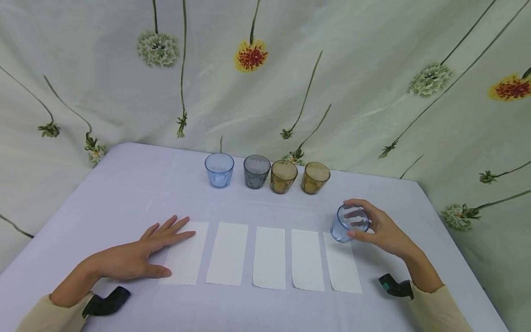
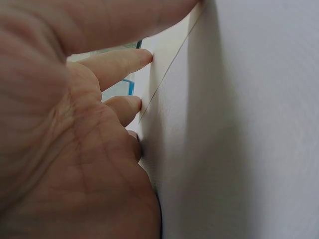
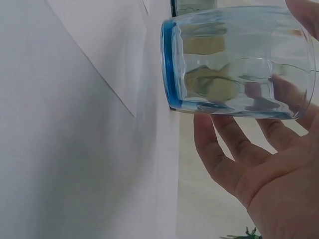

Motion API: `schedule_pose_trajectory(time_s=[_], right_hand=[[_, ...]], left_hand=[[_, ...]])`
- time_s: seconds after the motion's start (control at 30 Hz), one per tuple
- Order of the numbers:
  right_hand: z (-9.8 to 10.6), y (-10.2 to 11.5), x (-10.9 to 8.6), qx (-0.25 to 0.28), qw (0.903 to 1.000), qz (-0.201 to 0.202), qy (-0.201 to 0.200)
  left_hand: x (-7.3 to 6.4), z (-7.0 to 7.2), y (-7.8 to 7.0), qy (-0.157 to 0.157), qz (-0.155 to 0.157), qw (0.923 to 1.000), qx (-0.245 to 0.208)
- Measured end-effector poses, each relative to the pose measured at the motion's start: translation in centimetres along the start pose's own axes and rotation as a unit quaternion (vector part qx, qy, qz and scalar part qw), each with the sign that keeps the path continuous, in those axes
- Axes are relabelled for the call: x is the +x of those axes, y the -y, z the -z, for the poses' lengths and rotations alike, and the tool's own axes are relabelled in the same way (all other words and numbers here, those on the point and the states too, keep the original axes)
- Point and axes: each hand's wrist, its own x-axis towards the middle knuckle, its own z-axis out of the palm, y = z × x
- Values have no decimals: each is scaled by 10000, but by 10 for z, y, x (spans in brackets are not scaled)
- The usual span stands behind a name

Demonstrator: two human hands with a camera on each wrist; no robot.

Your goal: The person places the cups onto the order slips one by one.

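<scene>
Glass is held by its sides in my right hand, likely for steadiness, near one paper, while my left hand lies outspread, grasping nothing, on another sheet, perhaps to flatten it.

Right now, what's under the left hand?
Part of the leftmost white paper, plus pale tabletop. The left hand covers some of the paper's left edge in the head view; that covered stretch can't be seen there.

5 papers side by side on table, 4 glasses behind.
</scene>
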Motion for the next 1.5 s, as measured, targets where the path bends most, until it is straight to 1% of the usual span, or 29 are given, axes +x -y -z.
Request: schedule_pose_trajectory(time_s=[0.23,0.47,0.63,0.77,0.93,1.07,1.2,1.5], right_hand=[[3,3,2,65,9995,142,259],[6,2,-1,-59,9978,279,602],[6,2,-2,66,9950,444,893],[5,4,-2,62,9930,518,1059],[4,7,-3,-7,9918,543,1158],[3,8,-4,-45,9912,523,1213],[2,9,-5,-109,9905,530,1263],[-1,11,-7,-189,9899,436,1334]], left_hand=[[1,2,0,-9,39,10000,15],[0,1,2,-66,-112,9998,130],[0,0,2,-64,-76,9999,138],[0,-1,3,-48,-112,9998,162],[0,0,3,-25,-135,9998,172],[1,0,1,-41,-7,9999,97],[1,0,0,-38,47,10000,74],[2,-1,0,-34,-75,9999,101]])
